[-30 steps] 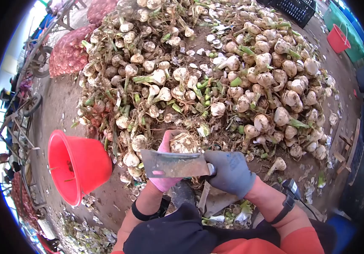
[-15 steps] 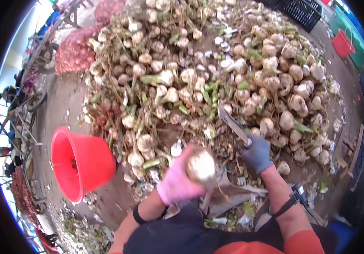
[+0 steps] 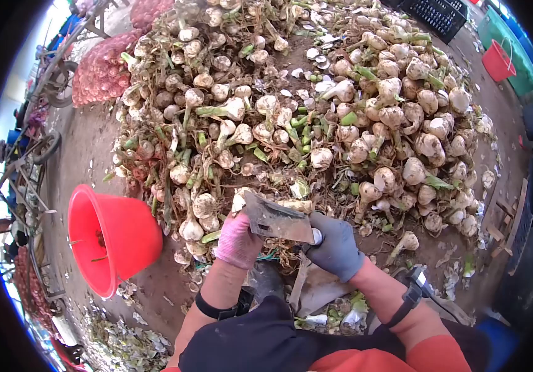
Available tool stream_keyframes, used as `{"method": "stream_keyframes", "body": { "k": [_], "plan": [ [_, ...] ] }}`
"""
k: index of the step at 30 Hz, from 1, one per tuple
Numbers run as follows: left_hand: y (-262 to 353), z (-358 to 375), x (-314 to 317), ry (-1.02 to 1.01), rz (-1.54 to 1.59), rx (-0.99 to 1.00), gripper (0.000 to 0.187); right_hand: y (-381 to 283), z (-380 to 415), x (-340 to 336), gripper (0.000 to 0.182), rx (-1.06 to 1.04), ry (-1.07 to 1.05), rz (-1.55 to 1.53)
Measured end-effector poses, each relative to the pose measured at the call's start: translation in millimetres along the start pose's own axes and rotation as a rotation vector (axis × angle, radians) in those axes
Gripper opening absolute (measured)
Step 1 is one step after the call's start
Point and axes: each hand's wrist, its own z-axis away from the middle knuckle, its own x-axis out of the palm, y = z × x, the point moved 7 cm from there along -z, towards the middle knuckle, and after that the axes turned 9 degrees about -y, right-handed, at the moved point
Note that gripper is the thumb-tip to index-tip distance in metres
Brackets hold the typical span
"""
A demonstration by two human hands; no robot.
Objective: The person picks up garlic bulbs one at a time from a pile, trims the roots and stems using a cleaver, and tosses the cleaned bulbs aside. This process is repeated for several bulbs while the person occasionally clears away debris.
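Observation:
My left hand (image 3: 239, 242), in a pink glove, is closed round a garlic bulb (image 3: 239, 201) just in front of my knees. The bulb's stalk (image 3: 297, 205) points right, and part of the bulb is hidden behind the blade. My right hand (image 3: 336, 248), in a grey glove, grips the handle of a broad-bladed knife (image 3: 282, 221). The blade reaches left across the bulb, close to my left fingers. Beyond both hands spreads a big heap of garlic (image 3: 397, 118) with roots and green stalks on.
A red bucket (image 3: 139, 232) lies tipped on the left, with a few scraps inside. Behind it are a net sack of garlic (image 3: 102, 71) and metal carts. A black crate (image 3: 437, 17) and another red bucket (image 3: 498, 61) stand at the far right. Peelings (image 3: 120, 338) litter the floor.
My right hand has swung left and toward me, bringing the knife blade across the bulb. My left hand has shifted slightly left and turned the garlic so its stalk points right.

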Motion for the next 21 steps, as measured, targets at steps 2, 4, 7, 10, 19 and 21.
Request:
{"method": "stream_keyframes", "body": {
  "k": [2,4,7,10,19,21],
  "plan": [
    [-9.6,7.1,10.0,0.080,0.132,-0.071,0.024,0.3,0.3,-0.3,0.019,0.002,0.011,-0.007],
    [-15.5,7.7,14.6,0.044,0.177,-0.106,0.020,1.5,-0.5,-2.6,0.019,0.001,0.026,-0.015],
    [-15.7,10.8,18.2,-0.060,0.224,-0.134,0.014,25.5,-0.3,-4.6,0.017,-0.053,0.043,-0.005],
    [-2.1,-1.1,25.1,-0.160,0.244,-0.084,0.016,128.0,-5.1,-2.7,0.014,0.515,0.008,-0.172],
    [53.0,0.6,135.2,-0.548,-0.340,0.109,0.078,97.1,6.0,21.4,0.009,0.448,-0.059,-0.426],
    [57.0,-11.2,80.2,-0.304,-0.819,0.101,0.067,87.9,2.3,16.9,0.008,0.442,-0.063,-0.475]
  ]
}}
